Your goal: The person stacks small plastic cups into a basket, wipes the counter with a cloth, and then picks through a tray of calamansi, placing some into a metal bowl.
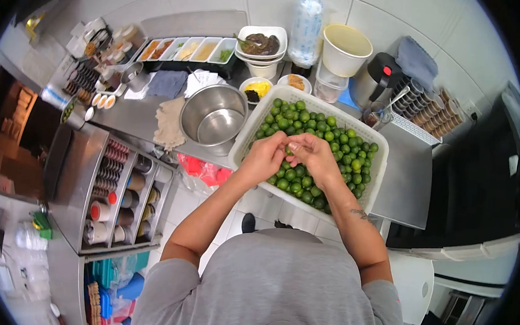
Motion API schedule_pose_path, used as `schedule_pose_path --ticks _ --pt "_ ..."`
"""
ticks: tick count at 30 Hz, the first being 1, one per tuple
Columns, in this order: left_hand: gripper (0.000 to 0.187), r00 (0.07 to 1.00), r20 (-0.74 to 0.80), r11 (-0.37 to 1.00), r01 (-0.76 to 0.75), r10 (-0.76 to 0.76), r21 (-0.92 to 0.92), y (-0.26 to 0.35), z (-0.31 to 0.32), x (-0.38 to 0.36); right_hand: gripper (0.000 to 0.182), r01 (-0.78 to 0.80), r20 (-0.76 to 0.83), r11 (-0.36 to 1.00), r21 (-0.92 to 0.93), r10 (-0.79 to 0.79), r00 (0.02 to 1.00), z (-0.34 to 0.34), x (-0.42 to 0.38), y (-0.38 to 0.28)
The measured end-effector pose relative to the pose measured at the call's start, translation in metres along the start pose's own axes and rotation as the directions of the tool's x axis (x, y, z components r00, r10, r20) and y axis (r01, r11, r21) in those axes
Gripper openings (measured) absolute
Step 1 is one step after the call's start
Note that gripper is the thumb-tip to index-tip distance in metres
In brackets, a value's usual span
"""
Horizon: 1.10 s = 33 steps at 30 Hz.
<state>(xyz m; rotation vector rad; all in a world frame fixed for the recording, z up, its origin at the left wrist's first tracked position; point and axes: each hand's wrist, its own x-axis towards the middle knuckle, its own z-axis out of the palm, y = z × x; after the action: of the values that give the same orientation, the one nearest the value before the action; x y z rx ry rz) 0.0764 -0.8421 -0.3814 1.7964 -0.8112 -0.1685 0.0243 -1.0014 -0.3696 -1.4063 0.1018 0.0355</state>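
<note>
A white basket (247,123) full of small green limes (350,147) stands on the steel counter in front of me. Over the pile, my left hand (264,157) and my right hand (311,157) meet at the fingertips. Between them shows part of one small lime (288,150), pinched by the fingers of both hands; most of it is hidden. To the left of the basket stands a wide steel pot (214,115) with nothing visible inside it.
A beige cloth (170,123) lies left of the pot. Behind are a row of topping trays (204,49), stacked white bowls (261,69), a cream bucket (346,51) and a steel jug (379,80). A shelf unit (128,196) with cups is lower left.
</note>
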Motion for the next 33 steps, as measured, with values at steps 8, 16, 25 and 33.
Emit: schedule_pose_path --ticks 8,16,25,33 --pt "0.018 0.976 -0.146 0.986 -0.155 0.163 0.062 -0.01 0.003 0.001 0.022 -0.171 0.03 0.959 0.224 0.169 0.985 -0.016 0.006 -0.001" --pt "0.009 0.993 0.103 0.986 0.068 -0.053 -0.151 -0.003 -0.01 0.014 0.019 -0.087 -0.075 0.993 0.085 0.094 0.993 -0.005 0.007 0.003" --pt "0.011 0.966 -0.052 0.967 -0.252 0.254 0.033 -0.022 -0.007 0.023 0.02 -0.122 -0.124 0.977 0.177 0.145 0.982 -0.008 0.003 0.002" --pt "0.032 0.985 -0.036 0.981 -0.163 0.167 0.108 0.005 -0.012 0.015 0.028 -0.101 -0.043 0.968 0.228 0.114 0.993 -0.006 0.006 -0.002"
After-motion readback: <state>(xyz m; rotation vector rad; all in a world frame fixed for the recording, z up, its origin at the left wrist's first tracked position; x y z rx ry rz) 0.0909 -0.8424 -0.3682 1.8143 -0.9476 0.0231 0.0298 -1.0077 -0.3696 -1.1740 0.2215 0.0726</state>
